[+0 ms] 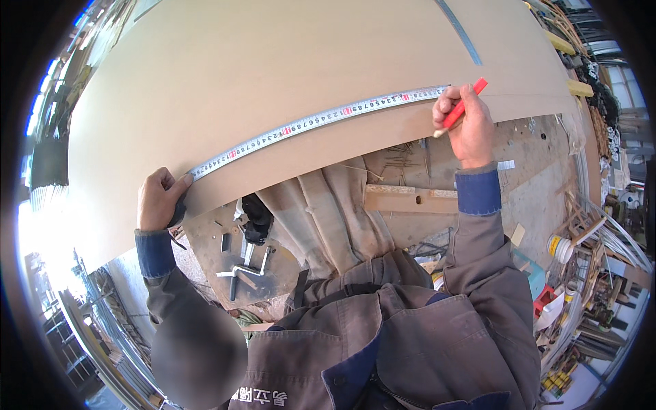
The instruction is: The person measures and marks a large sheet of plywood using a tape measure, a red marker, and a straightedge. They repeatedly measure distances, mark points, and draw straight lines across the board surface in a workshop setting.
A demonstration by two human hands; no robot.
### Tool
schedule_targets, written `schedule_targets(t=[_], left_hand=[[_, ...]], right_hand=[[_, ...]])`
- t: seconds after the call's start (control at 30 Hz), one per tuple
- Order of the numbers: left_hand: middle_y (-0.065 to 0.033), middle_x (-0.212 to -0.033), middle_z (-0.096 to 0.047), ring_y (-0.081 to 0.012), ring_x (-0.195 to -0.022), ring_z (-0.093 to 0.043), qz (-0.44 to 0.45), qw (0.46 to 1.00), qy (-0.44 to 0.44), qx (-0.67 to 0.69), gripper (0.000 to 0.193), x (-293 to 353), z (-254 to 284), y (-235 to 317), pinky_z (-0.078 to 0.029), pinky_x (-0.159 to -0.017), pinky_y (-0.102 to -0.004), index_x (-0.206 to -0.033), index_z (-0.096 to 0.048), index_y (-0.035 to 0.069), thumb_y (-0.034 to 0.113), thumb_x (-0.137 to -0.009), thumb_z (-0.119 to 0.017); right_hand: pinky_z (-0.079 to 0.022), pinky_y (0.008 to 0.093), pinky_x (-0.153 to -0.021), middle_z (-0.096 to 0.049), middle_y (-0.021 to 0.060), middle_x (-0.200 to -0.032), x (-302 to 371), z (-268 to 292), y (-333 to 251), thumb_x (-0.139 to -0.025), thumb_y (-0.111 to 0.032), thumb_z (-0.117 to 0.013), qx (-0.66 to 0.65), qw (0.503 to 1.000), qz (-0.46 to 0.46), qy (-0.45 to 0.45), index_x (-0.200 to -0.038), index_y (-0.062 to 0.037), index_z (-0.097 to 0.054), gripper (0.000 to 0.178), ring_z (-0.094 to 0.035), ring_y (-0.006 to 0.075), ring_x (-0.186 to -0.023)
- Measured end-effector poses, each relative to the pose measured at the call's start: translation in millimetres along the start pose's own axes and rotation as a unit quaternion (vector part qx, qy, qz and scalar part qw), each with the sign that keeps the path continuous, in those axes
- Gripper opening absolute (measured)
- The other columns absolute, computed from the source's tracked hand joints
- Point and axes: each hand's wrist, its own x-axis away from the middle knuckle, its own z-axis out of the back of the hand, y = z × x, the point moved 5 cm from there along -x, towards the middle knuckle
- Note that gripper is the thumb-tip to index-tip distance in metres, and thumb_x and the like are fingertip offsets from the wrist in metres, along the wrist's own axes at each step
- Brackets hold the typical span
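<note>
Closest to the camera, a grey-brown work jacket (437,335) with blue cuffs is seen along the lower edge. At the left, one end of a silvery tape measure (314,123) is gripped by the left hand (157,199), its thumb and fingers closed on it; a dark object (179,213) is partly hidden beneath the palm. Below, a bent metal bar (225,275) is seen among small tools. The tape measure is stretched across a large tan board (273,68), slanting up to the right. By the board's near edge, dusty trousers (321,219) are partly covered. Farther right, a red pencil (465,104) is clamped in the right hand (468,130), its pale tip pointed down to the left; whether the tape's far end is touched by those fingers cannot be told. Above, a narrow metal ruler (459,31) is laid on the board. At far right, a white bucket (560,248) is surrounded by clutter.
</note>
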Motion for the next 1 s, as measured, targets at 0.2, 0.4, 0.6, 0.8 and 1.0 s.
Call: schedule_targets(t=[0.2, 0.4, 0.6, 0.8, 1.0], left_hand=[[-0.0053, -0.056, -0.050, -0.0130, -0.053, -0.045, 0.004, 1.000, -0.007, 0.010, 0.045, -3, -3, -1, -0.039, -0.051, -0.0334, -0.067, -0.056, 0.000, 0.032, -0.086, -0.081], [-0.0042, -0.056, -0.050, -0.0116, -0.052, -0.045, 0.005, 1.000, -0.002, 0.008, 0.045, 1, 0, -6, -0.039, -0.050, -0.0316, -0.067, -0.056, 0.000, 0.032, -0.086, -0.081], [-0.0034, -0.056, -0.051, -0.0111, -0.053, -0.046, 0.011, 1.000, -0.013, 0.015, 0.044, -4, -4, 1, -0.040, -0.050, -0.0315, -0.068, -0.056, 0.000, 0.031, -0.087, -0.081], [-0.0043, -0.056, -0.053, -0.0112, -0.053, -0.047, 0.010, 1.000, -0.009, 0.011, 0.044, -1, -2, -1, -0.040, -0.050, -0.0319, -0.068, -0.057, 0.000, 0.031, -0.087, -0.081], [-0.0046, -0.056, -0.054, -0.0111, -0.053, -0.049, 0.017, 0.999, -0.018, 0.023, 0.044, -2, -5, -5, -0.040, -0.051, -0.0317, -0.068, -0.057, 0.000, 0.031, -0.087, -0.081]], right_hand=[[-0.051, 0.0338, -0.070, -0.059, 0.0073, -0.073, -3, 4, -8, -0.110, -0.043, -0.045, 0.205, 0.977, 0.051, -0.005, -0.096, 0.0017, -0.065, 0.051, -0.059, 0.0191, -0.070], [-0.049, 0.0269, -0.066, -0.065, 0.0048, -0.073, -8, -6, -13, -0.099, -0.025, -0.068, 0.212, 0.967, 0.134, -0.048, -0.090, -0.0001, -0.068, 0.027, -0.060, 0.0111, -0.068], [-0.048, 0.0252, -0.069, -0.066, 0.0029, -0.073, -9, 4, 3, -0.097, -0.019, -0.068, 0.293, 0.950, 0.108, 0.003, -0.083, -0.0023, -0.066, 0.022, -0.060, 0.0092, -0.071], [-0.050, 0.0300, -0.077, -0.068, 0.0075, -0.077, -6, 2, -8, -0.103, -0.022, -0.058, 0.283, 0.953, 0.110, -0.004, -0.084, 0.0005, -0.067, 0.031, -0.062, 0.0143, -0.075], [-0.052, 0.0274, -0.076, -0.068, 0.0048, -0.076, -2, -13, -20, -0.100, -0.019, -0.063, 0.239, 0.960, 0.145, -0.015, -0.088, 0.0007, -0.068, 0.024, -0.065, 0.0110, -0.077]])
